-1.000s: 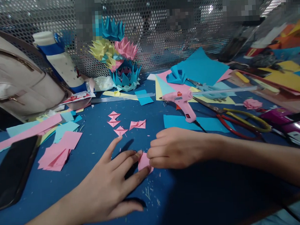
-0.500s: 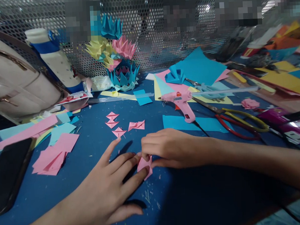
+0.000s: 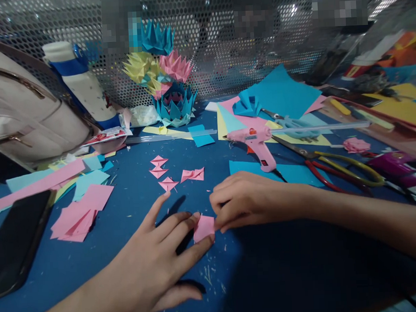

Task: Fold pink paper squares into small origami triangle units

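— Writing anywhere? Too blurred to read on the white bottle with blue bands [image 3: 83,90].

— Hands?

— Left hand [image 3: 154,264] flat, fingers spread, pressing the small pink paper square [image 3: 203,228] onto the blue tabletop [image 3: 285,272]. Right hand [image 3: 244,200] curled, pinching its right edge.

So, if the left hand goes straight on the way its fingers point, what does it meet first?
The left hand already touches the pink paper square; just beyond lies the right hand, probably first.
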Available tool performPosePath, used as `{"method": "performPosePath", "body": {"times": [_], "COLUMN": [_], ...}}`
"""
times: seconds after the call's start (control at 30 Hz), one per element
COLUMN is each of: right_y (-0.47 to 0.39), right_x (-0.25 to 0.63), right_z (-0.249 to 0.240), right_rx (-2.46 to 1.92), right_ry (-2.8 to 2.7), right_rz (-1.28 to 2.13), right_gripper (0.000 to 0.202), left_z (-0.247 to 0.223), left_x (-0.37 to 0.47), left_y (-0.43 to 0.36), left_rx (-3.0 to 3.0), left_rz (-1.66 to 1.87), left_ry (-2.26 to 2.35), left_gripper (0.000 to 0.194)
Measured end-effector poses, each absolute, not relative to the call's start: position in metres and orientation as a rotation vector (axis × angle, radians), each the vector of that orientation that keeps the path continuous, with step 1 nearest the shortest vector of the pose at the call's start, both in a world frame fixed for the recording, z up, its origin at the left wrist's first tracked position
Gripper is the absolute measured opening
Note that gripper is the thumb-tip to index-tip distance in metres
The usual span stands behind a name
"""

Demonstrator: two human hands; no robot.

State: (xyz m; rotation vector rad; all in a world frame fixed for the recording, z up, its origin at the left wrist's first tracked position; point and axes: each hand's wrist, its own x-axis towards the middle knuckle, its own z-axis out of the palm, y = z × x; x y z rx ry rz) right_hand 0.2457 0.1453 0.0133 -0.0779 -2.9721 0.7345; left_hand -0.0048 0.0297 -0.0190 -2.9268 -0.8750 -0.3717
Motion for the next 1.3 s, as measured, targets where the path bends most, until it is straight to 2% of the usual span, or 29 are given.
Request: {"method": "performPosePath", "body": {"times": [0.17, 0.37, 0.5, 0.6, 0.7, 0.77, 0.87, 1.07, 1.17, 1.3], "right_y": [0.152, 0.153, 0.140, 0.134, 0.138, 0.144, 0.150, 0.133, 0.121, 0.112], "right_x": [0.249, 0.250, 0.246, 0.243, 0.243, 0.244, 0.242, 0.230, 0.224, 0.219], "right_z": [0.015, 0.016, 0.023, 0.024, 0.018, 0.013, 0.009, 0.012, 0.007, 0.001], "right_rx": [0.059, -0.032, -0.019, -0.054, -0.043, -0.018, -0.215, -0.396, -0.487, -0.607], "right_ry": [-3.103, -3.195, -3.238, -3.224, -3.127, -2.974, -2.704, -2.631, -2.579, -2.492], "right_rz": [0.609, 0.377, 0.248, 0.208, 0.337, 0.588, 0.941, 1.099, 1.258, 1.431], "right_gripper": [0.035, 0.022, 0.019, 0.022, 0.024, 0.023, 0.022, 0.022, 0.025, 0.016], "left_z": [-0.018, -0.017, -0.023, -0.027, -0.026, -0.023, -0.017, -0.006, -0.001, 0.001], "left_x": [-0.004, -0.002, 0.006, 0.015, 0.021, 0.021, 0.015, 0.001, 0.004, 0.013], "left_y": [0.029, 0.028, 0.028, 0.027, 0.025, 0.025, 0.027, 0.042, 0.044, 0.043], "left_rx": [-2.917, -2.895, -2.816, -2.704, -2.636, -2.605, -2.642, -2.976, -2.989, -3.057], "left_rz": [-0.355, -0.356, -0.490, -0.623, -0.638, -0.623, -0.661, -1.053, -1.135, -1.190], "left_ry": [-0.894, -0.881, -0.889, -0.914, -0.875, -0.829, -0.796, -1.101, -1.203, -1.224], "left_gripper": [0.060, 0.059, 0.048, 0.030, 0.024, 0.025, 0.021, 0.029, 0.030, 0.032]}}
